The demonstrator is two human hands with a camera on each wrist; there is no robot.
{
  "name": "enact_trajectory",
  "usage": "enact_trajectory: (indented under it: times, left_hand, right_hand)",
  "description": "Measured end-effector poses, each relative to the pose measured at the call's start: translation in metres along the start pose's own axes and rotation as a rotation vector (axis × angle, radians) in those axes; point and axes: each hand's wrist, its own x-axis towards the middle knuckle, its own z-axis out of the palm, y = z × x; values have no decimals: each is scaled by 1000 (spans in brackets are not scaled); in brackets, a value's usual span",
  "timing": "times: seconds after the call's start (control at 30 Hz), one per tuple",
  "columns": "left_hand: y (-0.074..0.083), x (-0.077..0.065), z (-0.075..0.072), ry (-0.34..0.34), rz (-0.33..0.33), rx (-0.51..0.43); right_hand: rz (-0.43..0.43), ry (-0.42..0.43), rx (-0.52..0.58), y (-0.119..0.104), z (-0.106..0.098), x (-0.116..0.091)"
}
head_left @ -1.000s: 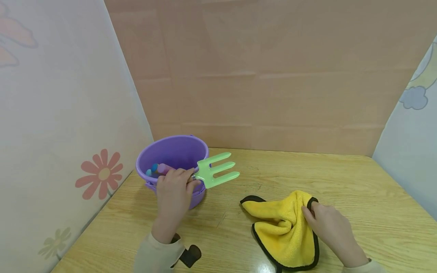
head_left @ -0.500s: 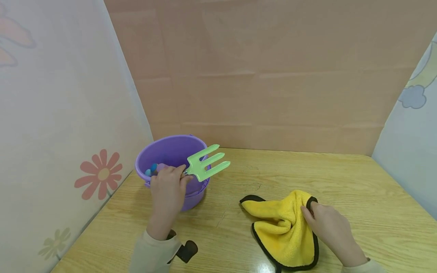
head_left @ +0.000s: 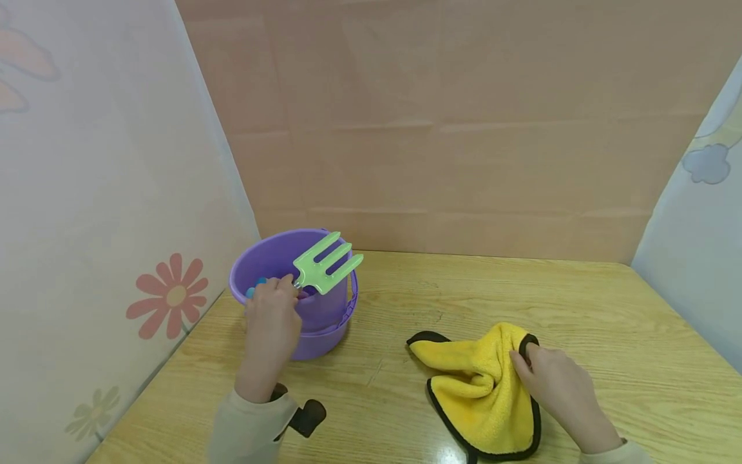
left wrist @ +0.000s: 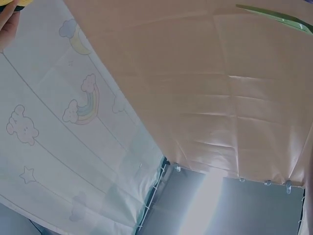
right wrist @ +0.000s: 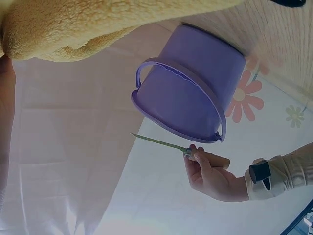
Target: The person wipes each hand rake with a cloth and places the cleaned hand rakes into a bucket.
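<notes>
My left hand grips the wooden handle of a small garden fork with a light green three-pronged head, held at the near rim of a purple bucket. In the right wrist view, the fork shows edge-on beside the bucket's mouth, its handle in the fingers of the left hand. A yellow cloth with black edging lies bunched on the table. My right hand pinches its upper right edge. The left wrist view catches only part of the fork.
Inside the bucket are items with blue ends, partly hidden by my left hand. The wooden table meets a brown sheet at the back. Flower-printed white sheeting rises on the left.
My left hand has carried the garden fork left and upward in the head view, bringing its head over the bucket. The right hand and the yellow cloth have stayed in place.
</notes>
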Motion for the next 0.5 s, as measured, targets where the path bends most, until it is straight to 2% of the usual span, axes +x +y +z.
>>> enact_trajectory:
  times: [0.27, 0.37, 0.5]
  left_hand:
    - [-8, 8, -9, -36, -3, -40]
    - [-10, 11, -13, -55, 9, -12]
    - [-9, 15, -15, -77, -36, -32]
  right_hand:
    - [23, -19, 3, 0, 0, -1]
    - [20, -10, 7, 0, 1, -2]
    - [15, -2, 11, 1, 2, -3]
